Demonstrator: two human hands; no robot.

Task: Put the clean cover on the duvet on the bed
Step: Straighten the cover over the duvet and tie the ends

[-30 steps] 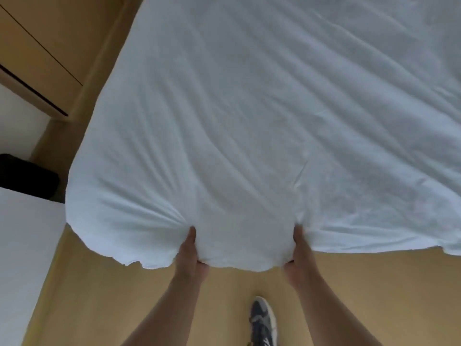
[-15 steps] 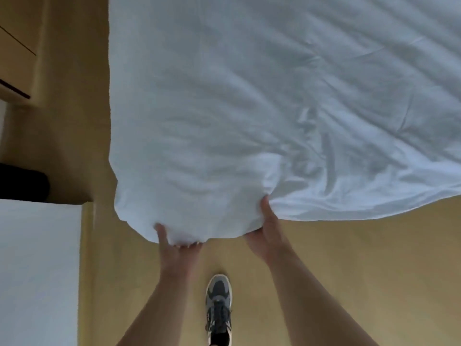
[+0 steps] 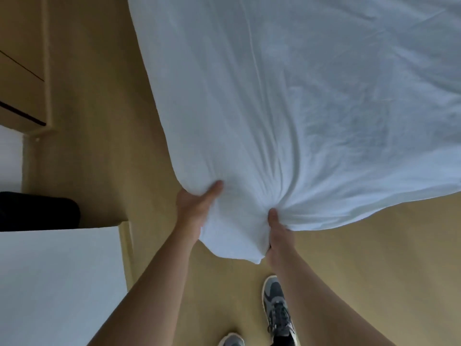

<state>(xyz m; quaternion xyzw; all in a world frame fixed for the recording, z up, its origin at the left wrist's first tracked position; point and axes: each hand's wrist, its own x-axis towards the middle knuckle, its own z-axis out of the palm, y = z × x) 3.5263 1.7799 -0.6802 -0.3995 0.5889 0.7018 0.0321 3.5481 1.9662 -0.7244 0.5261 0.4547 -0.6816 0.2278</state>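
white duvet cover (image 3: 311,108) fills the upper right of the head view, wrinkled and spread wide, its near corner hanging down toward the person. both hands hold that corner. the left hand (image 3: 193,208) grips the left edge of the corner, with the thumb lying on top of the cloth and the other fingers tucked underneath, out of sight. the right hand (image 3: 278,236) pinches a bunch of fabric just to the right. its thumb presses on top where creases fan out, and its fingers curl below the cloth. the tip of the corner droops between the two wrists. the hands are near each other but not touching, and both forearms are bare. whether a duvet lies inside the cover cannot be told, and whatever the cover rests on is hidden beneath it. below the cloth is a tan floor (image 3: 374,270). a grey laced shoe (image 3: 277,308) stands on it under the right forearm, and the toe of a second shoe (image 3: 232,340) shows at the bottom edge. on the left are a flat white surface (image 3: 57,283), a black object (image 3: 37,212) beyond it, and a wooden cabinet (image 3: 22,71) in the top corner
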